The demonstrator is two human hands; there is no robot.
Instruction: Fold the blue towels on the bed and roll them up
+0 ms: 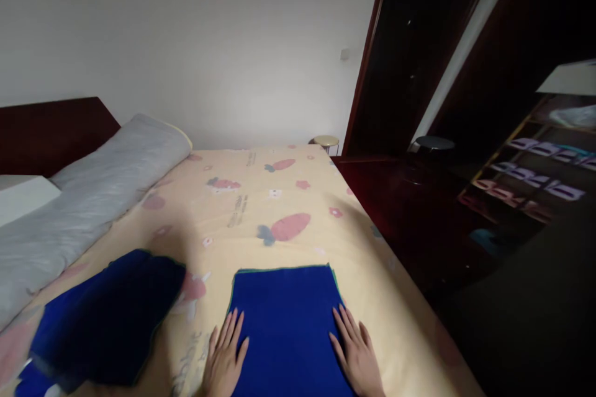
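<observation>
A blue cloth [287, 329] with green-stitched edges lies flat on the bed, its near part cut off by the bottom of the view. My left hand [224, 350] rests on its left edge, fingers stretched out and pointing away from me. On the opposite edge lies my right hand [356, 347], palm down with the fingers spread. Neither hand grips anything. A second blue cloth [112, 316], rumpled and partly in shadow, lies on the bed to the left of my left hand.
The bed [242, 198] has a peach sheet with carrot prints. A long grey bolster [121, 167] lies along its left side by a dark headboard [56, 133]. To the right stand two stools [326, 141], [434, 142] and a shoe rack [535, 161].
</observation>
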